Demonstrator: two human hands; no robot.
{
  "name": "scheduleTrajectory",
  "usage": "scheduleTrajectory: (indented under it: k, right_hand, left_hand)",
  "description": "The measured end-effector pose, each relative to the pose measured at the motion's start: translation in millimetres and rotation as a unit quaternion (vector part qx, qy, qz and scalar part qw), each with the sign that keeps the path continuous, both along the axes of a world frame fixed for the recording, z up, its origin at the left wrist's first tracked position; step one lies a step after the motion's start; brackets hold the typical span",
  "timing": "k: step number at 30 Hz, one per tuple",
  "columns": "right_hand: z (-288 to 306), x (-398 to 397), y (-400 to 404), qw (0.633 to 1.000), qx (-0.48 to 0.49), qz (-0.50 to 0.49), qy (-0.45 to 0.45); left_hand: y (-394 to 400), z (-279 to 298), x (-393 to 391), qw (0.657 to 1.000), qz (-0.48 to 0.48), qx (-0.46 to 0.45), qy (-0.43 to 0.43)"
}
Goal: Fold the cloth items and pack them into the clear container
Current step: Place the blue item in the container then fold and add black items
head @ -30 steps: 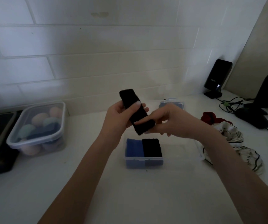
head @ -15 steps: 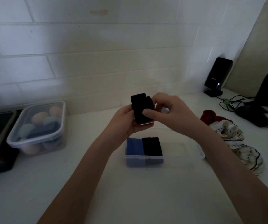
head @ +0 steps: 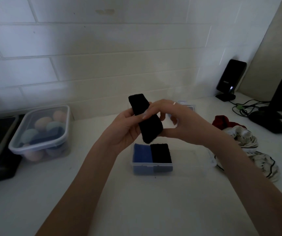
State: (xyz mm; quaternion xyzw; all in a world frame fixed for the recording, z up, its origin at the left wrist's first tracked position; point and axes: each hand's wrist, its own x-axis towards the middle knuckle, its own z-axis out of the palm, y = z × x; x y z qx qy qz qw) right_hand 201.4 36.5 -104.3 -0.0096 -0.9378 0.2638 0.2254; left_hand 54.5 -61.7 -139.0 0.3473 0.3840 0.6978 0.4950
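A: Black cloth?
B: A fuzzy, oblong black cloth (head: 145,119), pinched by the left hand (head: 125,128) and right hand (head: 179,123), above the clear container (head: 152,168).
A: Inside?
B: Folded blue cloth (head: 142,153) at 9 o'clock, folded black pad (head: 161,153) at 3, touching.

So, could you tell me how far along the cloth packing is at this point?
Done: a blue cloth and a black cloth lie folded in the clear container. In hand: the left hand and right hand hold another black cloth strip above it. Left: the red and white cloths heaped at right.
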Motion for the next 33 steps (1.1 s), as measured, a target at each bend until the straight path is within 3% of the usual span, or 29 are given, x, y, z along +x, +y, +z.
scheduleTrajectory:
  k: [3, 8, 16, 27, 33]
  right_hand:
    - [-3.3, -3.9, -1.1, 0.999, -0.027, -0.029, 0.028]
    - [-5.6, -9.0, -4.9, 0.971, -0.205, -0.108, 0.054]
    - [-10.9, -12.1, 0.0, 0.963, -0.205, -0.171, 0.041]
    - [-6.0, -7.0, -5.0, 0.932, -0.29, -0.217, 0.019]
    - [-2.4, -5.9, -3.0, 0.939, -0.259, -0.225, 0.012]
  left_hand:
    - [1.4, -1.1, 0.5, 1.0, -0.003, -0.001, -0.019]
    - [6.0, -5.4, 6.2, 1.0, 0.01, -0.02, -0.002]
    - [6.4, -7.3, 12.6, 0.996, 0.023, -0.051, 0.065]
    - [0.2, -2.1, 15.5, 0.992, -0.018, -0.062, 0.109]
    - [-2.3, 0.9, 16.0, 0.984, -0.051, -0.095, 0.142]
